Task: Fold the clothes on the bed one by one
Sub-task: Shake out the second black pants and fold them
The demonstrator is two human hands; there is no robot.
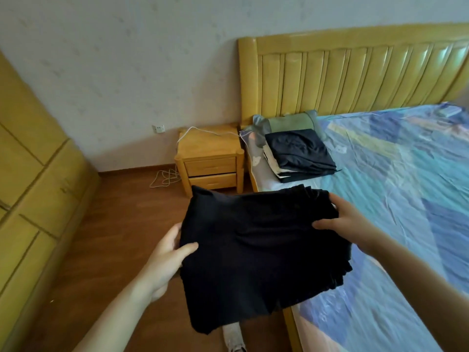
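A folded black garment [253,250] hangs in the air over the bed's left edge, held flat between both hands. My left hand [167,255] grips its left side, thumb on top and fingers underneath. My right hand [347,219] grips its right side the same way, thumb across the top. A stack of folded clothes [299,153], dark on top with lighter layers below, lies on the bed [406,199] near the headboard. The garment's pleated edge droops at the lower right.
A green pillow [289,121] sits behind the stack against the yellow headboard [355,72]. A wooden nightstand [210,158] with a white cable stands left of the bed. A yellow wardrobe [33,186] lines the left wall. Wooden floor lies between.
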